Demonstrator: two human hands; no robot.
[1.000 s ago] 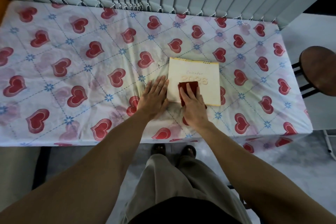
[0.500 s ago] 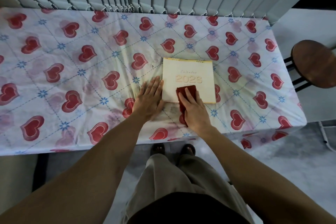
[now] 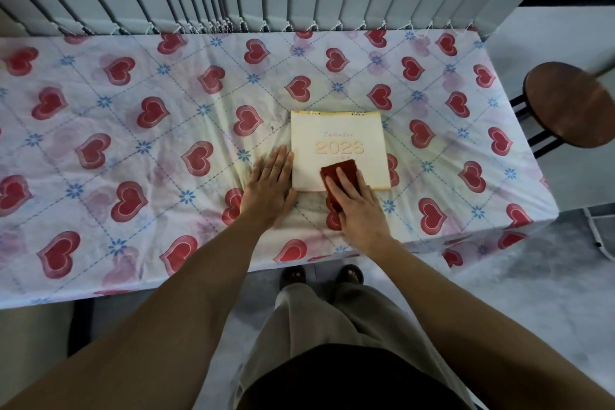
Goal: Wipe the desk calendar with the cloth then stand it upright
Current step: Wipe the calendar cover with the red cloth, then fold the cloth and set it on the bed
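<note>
Calendar (image 3: 336, 130) w/ red pad (image 3: 336, 170) under right hand (image 3: 357, 206).

My arms (image 3: 199, 293) are bare along all their visible length, and so are my left hand (image 3: 269, 186) and my right hand (image 3: 357, 206). I wear loose trousers (image 3: 332, 319) of a light beige-grey colour, with soft long folds that run down the legs. Nearer to me, at the bottom of the view, my top (image 3: 349, 379) is very dark, almost black, and its hem makes a rounded line. On my feet are dark open sandals (image 3: 357, 271); the toes (image 3: 297, 275) show at the front.
</note>
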